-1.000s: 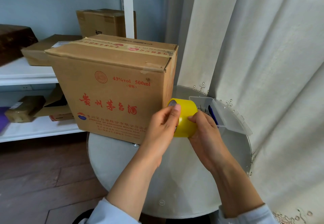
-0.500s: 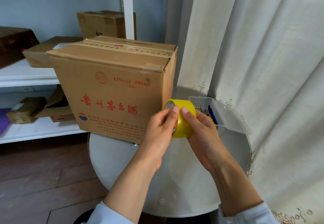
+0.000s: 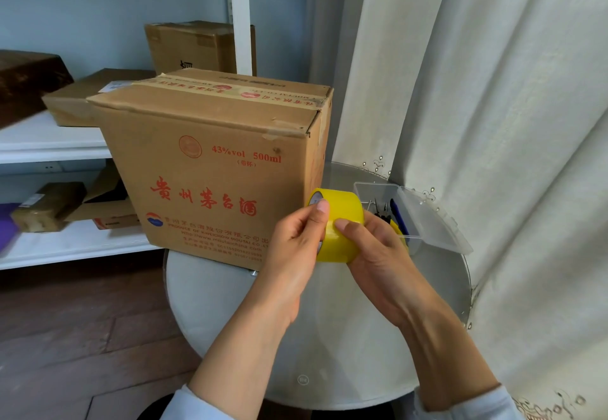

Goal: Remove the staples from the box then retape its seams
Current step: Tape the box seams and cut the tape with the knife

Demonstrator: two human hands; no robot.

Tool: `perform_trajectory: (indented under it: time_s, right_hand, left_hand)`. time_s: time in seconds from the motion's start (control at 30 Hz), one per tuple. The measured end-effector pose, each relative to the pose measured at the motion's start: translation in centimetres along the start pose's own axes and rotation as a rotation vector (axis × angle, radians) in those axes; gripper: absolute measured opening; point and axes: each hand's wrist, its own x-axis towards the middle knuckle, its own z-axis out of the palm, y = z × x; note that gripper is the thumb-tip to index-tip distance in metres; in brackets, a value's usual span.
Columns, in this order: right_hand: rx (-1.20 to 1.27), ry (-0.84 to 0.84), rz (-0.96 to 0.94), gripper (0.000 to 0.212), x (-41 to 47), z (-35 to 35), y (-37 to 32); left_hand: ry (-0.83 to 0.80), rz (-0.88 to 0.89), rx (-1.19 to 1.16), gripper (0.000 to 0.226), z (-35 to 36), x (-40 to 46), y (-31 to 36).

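Both hands hold a yellow tape roll [image 3: 342, 222] above the round table [image 3: 230, 304], just in front of the box's lower right corner. The left hand [image 3: 296, 245] grips the roll from its left side, thumb curled over the near rim with its tip on the roll's top edge; its other fingers are hidden behind the roll, so how they lie cannot be told. The right hand [image 3: 375, 248] grips it from the right, thumb laid flat across the yellow outer face, the tip close to the left thumb; the remaining fingers wrap behind and below, out of sight.

The box [image 3: 214, 169], brown cardboard with red print, stands upright on the far left part of the table, its left side overhanging the table's edge. Its top flaps are closed, with a printed tape strip along the top seam and a torn scrap of tape at the front top edge.

To the right of the roll sits a clear case [image 3: 378, 194], lid open and leaning toward the curtain [image 3: 493, 123]; small dark tools lie inside, too small to name. Behind the box, shelves [image 3: 49, 143] carry more cartons
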Motion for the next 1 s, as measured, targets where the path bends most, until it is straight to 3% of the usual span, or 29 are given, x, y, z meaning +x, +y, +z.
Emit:
perform_trajectory:
  time_s: [0.13, 0.27, 0.33, 0.47, 0.7, 1.0]
  right_hand:
    - [0.014, -0.013, 0.017, 0.025, -0.1, 0.1, 0.1]
    - [0.062, 0.018, 0.051, 0.026, 0.1, 0.1, -0.3]
    - [0.079, 0.063, 0.063, 0.026, 0.4, 0.0, -0.5]
    - [0.098, 0.102, 0.076, 0.034, 0.5, -0.1, -0.5]
    - [0.009, 0.079, 0.010, 0.028, 0.2, 0.3, -0.9]
    - [-0.055, 0.076, -0.013, 0.027, 0.6, -0.1, -0.4]
  left_hand:
    - [0.015, 0.045, 0.131, 0.032, 0.1, -0.2, 0.1]
    - [0.183, 0.462, 0.546, 0.031, -0.9, -0.2, 0.4]
    - [0.149, 0.666, 0.772, 0.036, -1.8, 0.0, 0.6]
    - [0.090, 0.796, 1.074, 0.034, -2.4, 0.5, 1.3]
    - [0.184, 1.035, 1.203, 0.015, -1.7, -0.3, 1.4]
    - [0.196, 1.075, 1.137, 0.009, -1.8, -0.3, 0.9]
